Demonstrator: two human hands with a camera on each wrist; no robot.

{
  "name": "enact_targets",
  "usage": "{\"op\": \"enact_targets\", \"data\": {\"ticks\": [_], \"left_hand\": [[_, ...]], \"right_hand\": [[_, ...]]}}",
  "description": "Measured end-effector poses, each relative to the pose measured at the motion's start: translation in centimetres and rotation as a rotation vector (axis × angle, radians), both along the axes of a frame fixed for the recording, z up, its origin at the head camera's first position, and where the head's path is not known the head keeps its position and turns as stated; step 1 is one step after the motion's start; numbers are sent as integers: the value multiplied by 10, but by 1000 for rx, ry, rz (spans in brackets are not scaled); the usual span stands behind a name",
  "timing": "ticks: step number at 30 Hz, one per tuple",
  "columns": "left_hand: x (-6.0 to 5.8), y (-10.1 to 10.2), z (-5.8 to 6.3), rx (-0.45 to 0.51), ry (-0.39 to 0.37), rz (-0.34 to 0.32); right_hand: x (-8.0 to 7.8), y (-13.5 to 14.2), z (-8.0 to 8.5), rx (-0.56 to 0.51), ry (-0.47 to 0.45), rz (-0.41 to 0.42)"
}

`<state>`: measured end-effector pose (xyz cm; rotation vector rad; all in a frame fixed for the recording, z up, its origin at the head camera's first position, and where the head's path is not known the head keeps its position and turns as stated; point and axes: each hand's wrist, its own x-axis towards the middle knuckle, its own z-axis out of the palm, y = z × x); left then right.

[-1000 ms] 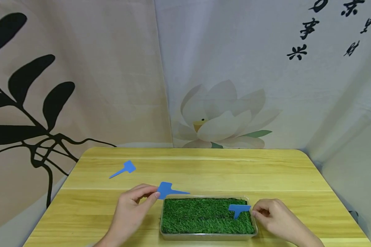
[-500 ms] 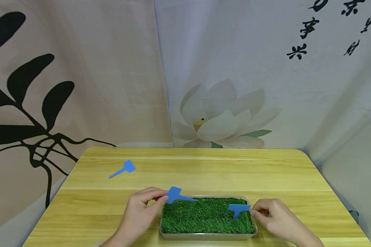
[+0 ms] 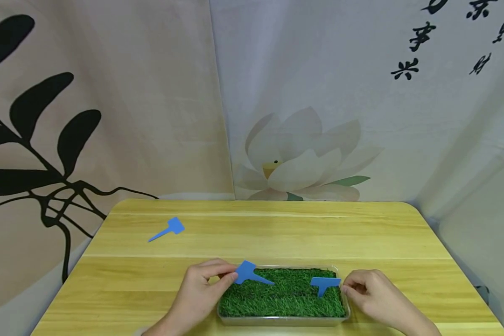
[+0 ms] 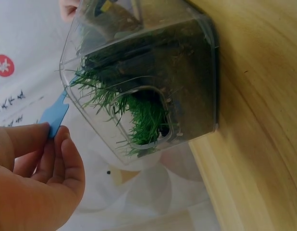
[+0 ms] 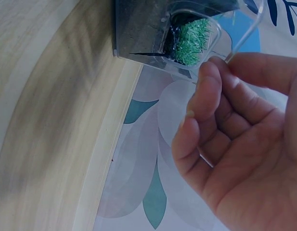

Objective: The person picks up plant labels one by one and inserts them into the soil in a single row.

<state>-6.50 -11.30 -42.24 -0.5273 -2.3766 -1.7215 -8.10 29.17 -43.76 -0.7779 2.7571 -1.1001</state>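
Observation:
My left hand (image 3: 201, 288) pinches a blue plant label (image 3: 246, 272) by its broad head. The label's pointed stake slants right and down over green artificial grass (image 3: 273, 301) in a clear plastic box (image 3: 283, 321). A second blue plant label (image 3: 325, 282) stands upright in the grass near the right end. Thumb and fingertips of my right hand (image 3: 375, 295) pinch the box's right rim, which the right wrist view shows as a clear edge (image 5: 249, 38). In the left wrist view, the held label (image 4: 55, 114) comes up beside the box wall (image 4: 191, 72).
A third blue plant label (image 3: 175, 226) lies flat at the back left of the wooden table (image 3: 311, 228). Behind the table hangs a printed curtain (image 3: 159, 93) with a lotus, dark leaves and black characters.
The left hand has carried its label to the right and toward me, from beyond the box's back left corner to over the grass. The right hand has stayed at the rim.

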Motion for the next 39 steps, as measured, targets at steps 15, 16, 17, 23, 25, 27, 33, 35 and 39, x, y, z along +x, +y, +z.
{"op": "enact_targets", "data": {"ticks": [15, 16, 17, 23, 25, 27, 33, 35, 39], "left_hand": [[-3, 9, -5, -51, -77, -125], [-3, 9, -5, -57, -75, -132], [-3, 10, -5, -64, -81, -137], [-5, 12, -4, -100, -81, -161], [-5, 12, -4, -109, -83, -168], [-6, 13, -5, -119, -85, -175], [-8, 13, -6, -139, -88, -205], [-9, 14, -6, -148, -88, -213], [-11, 16, -4, -165, -77, -230]], "right_hand": [[0, 0, 0, 0, -10, 2], [0, 0, 0, -2, -8, 4], [0, 0, 0, -4, -4, 6], [0, 0, 0, -7, -10, 5], [0, 0, 0, -2, -12, 1], [0, 0, 1, 2, -18, -1], [0, 0, 1, 1, -36, 3], [0, 0, 1, 1, -37, 4], [0, 0, 2, 0, -30, 10]]}}
